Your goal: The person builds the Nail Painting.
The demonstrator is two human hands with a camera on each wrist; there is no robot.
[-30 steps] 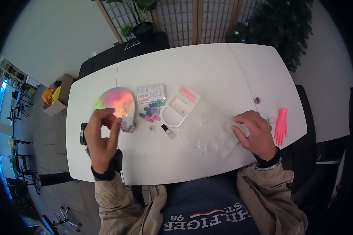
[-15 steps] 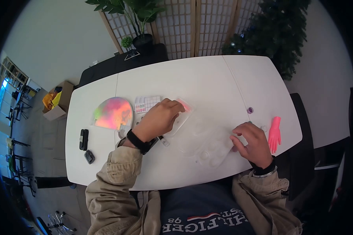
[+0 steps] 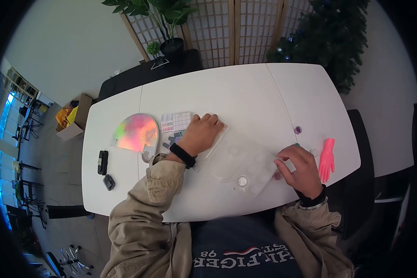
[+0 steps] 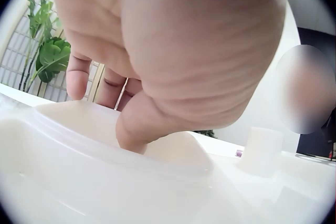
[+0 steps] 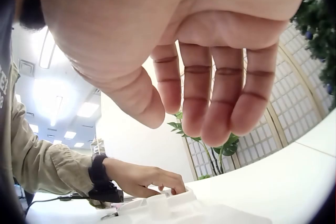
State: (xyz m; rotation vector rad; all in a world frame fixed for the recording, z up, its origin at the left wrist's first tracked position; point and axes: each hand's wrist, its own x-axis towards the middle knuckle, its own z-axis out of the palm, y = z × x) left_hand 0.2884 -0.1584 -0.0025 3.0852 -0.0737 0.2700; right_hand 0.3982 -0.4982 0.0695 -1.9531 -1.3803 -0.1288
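We take the white compartment tray [image 4: 105,176] as our landmark, since everything here turns on how it lies to our hands. From the head view, its visible right edge slants away from us, from the near left to the far right, so we judge its long axis to run the same way. Our left hand [image 3: 201,134] is much the nearer: it lies right over the tray and hides a good part of it. In the left wrist view, the thumb dips inside a compartment while the fingers reach toward the far rim. Their tips are hidden, so we cannot tell whether they pinch anything.

Our right hand [image 3: 302,167] is well apart, to the right of the tray and a little nearer our body. Its fingers are loosely bent and spaced, the thumb stands away from them, and it holds nothing. Between it and the tray lies a transparent plastic tray [image 3: 258,158] with a white disc [image 3: 242,181] at its near side.

Just left of the compartment tray are small nail-polish bottles [image 3: 173,139] and a gridded case [image 3: 176,122]; farther left is an iridescent disc [image 3: 136,132]. Well to its right lie a purple pot [image 3: 298,130] and a pink model hand [image 3: 327,160].
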